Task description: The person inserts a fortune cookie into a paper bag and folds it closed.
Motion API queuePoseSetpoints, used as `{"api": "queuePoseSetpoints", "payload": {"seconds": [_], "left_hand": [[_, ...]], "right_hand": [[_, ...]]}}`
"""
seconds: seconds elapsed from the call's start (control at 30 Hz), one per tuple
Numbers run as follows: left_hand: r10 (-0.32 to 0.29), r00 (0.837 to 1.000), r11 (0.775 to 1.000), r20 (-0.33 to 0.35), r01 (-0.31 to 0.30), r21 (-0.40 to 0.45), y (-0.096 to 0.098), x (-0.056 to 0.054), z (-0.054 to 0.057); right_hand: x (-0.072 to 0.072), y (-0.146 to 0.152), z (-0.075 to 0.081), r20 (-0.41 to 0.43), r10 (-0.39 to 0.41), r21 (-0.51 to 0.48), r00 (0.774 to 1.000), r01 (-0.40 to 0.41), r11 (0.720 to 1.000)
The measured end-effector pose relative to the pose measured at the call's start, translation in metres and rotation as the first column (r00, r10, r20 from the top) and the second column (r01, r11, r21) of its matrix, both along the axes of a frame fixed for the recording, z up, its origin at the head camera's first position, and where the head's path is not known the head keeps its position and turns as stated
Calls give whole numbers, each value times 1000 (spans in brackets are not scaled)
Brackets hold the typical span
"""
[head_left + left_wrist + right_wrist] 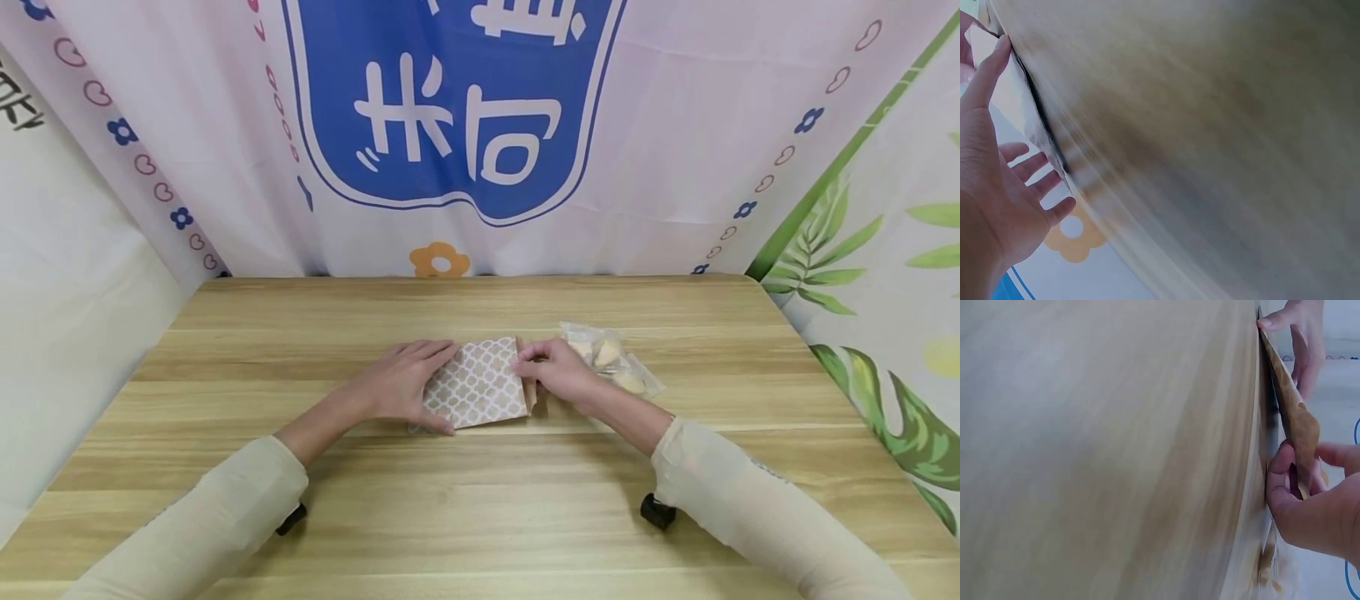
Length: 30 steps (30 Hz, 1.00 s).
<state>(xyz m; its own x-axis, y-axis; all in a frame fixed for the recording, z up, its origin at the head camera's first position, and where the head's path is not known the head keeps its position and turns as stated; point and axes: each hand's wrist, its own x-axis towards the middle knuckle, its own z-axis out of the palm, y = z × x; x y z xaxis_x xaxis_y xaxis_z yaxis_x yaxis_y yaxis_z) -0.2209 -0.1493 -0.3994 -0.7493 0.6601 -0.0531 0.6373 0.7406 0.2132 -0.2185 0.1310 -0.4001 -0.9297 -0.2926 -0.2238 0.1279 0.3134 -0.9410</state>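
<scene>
A flat paper bag (pixel 480 383) with a white and beige lattice print lies in the middle of the wooden table. Its brown right end is slightly raised in the right wrist view. My left hand (pixel 408 382) spreads over the bag's left end, with the thumb along the near edge and the fingers toward the far edge. In the left wrist view those fingers (pixel 1032 169) look nearly straight. My right hand (pixel 558 371) pinches the brown end of the bag between thumb and fingers. The bag's inside is hidden.
Small clear packets with pale yellow pieces (pixel 607 354) lie just behind and right of my right hand. A printed curtain (pixel 652 192) hangs along the table's far edge. Black wrist devices (pixel 658 510) show under both sleeves.
</scene>
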Motion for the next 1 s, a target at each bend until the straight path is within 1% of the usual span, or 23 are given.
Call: {"api": "queuePoseSetpoints", "payload": {"seconds": [0.13, 0.3, 0.47, 0.6, 0.7, 0.83, 0.9, 1.0], "left_hand": [[6, 1000, 1000, -5, -6, 23, -1, -1, 0], [0, 1000, 999, 1, 0, 33, -1, -1, 0], [-7, 1000, 999, 3, 6, 49, -1, -2, 0], [-5, 1000, 998, -5, 5, 65, 0, -2, -1], [-2, 1000, 997, 3, 1, 76, 0, -3, -1], [-3, 1000, 996, 14, 2, 88, 1, -3, 0], [-4, 1000, 995, 15, 3, 96, 1, -3, 0], [-5, 1000, 994, 12, 3, 107, 1, -3, 0]], "right_hand": [[3, 3, 2, -1, 21, 62, 1000, -21, 998], [6, 3, 5, 11, 36, 108, 999, -37, 993], [6, 3, 6, 49, 70, 42, 996, -72, 997], [6, 5, 4, 54, 108, -21, 993, -107, 994], [5, 6, 3, 35, 112, -32, 993, -111, 993], [5, 7, 2, -12, 84, -8, 996, -84, 996], [5, 7, 2, -56, 86, 12, 995, -86, 996], [4, 7, 2, -126, 106, 45, 986, -101, 994]]}}
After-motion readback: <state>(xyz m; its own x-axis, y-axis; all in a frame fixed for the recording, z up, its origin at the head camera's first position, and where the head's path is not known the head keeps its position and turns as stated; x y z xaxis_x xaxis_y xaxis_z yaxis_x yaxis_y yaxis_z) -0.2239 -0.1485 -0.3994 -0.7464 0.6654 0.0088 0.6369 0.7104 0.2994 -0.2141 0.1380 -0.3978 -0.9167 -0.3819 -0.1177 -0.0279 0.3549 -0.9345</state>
